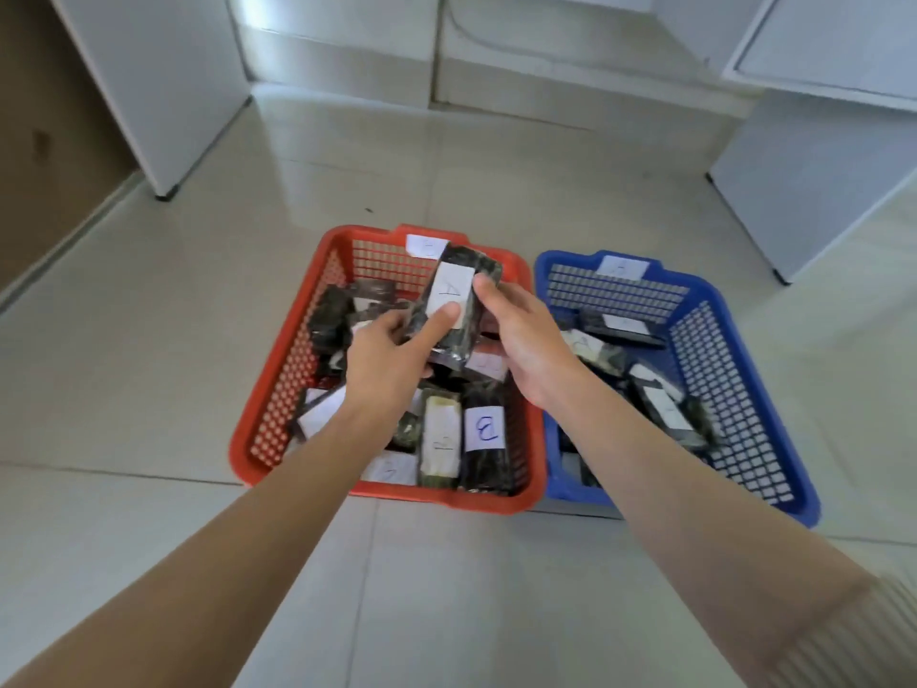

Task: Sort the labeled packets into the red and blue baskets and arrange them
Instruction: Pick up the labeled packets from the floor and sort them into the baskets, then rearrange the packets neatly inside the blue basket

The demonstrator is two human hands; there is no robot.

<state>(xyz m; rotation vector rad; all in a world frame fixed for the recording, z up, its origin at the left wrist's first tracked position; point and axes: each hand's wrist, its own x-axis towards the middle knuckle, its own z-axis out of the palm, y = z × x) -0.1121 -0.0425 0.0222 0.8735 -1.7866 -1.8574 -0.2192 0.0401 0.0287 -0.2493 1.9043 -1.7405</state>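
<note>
Both hands meet over the far half of a red plastic lattice basket (278, 399), and much of their grip is hidden. The left hand (382, 360) tucks its fingers out of sight beneath a dark plastic-wrapped oblong packet (466, 335) and lays its thumb flat across the lower part of the white label, marked "A". The right hand (526, 340) wraps round the packet's right edge, with only the thumb showing on the front. Held by both, the packet is raised and tilted above the heap of dark labelled packets (436, 441) in the red basket. Several of these are covered by the hands and wrists. One near packet (485, 429) reads "B", and the other labels are too blurred to read. Bare forearms reach in from the bottom corners, and the right one hides the near left corner of the blue plastic lattice basket (719, 389). That basket sits just beside the red one and holds a few more packets (660, 404) with unreadable labels. Each basket carries a white paper tag (426, 246) on its far rim, its writing smeared. A pale ribbed sleeve (883, 633) is cut off at the right edge. Glossy pale floor tiles (149, 365) lie all around, and white cabinets (163, 91) stand beyond.
</note>
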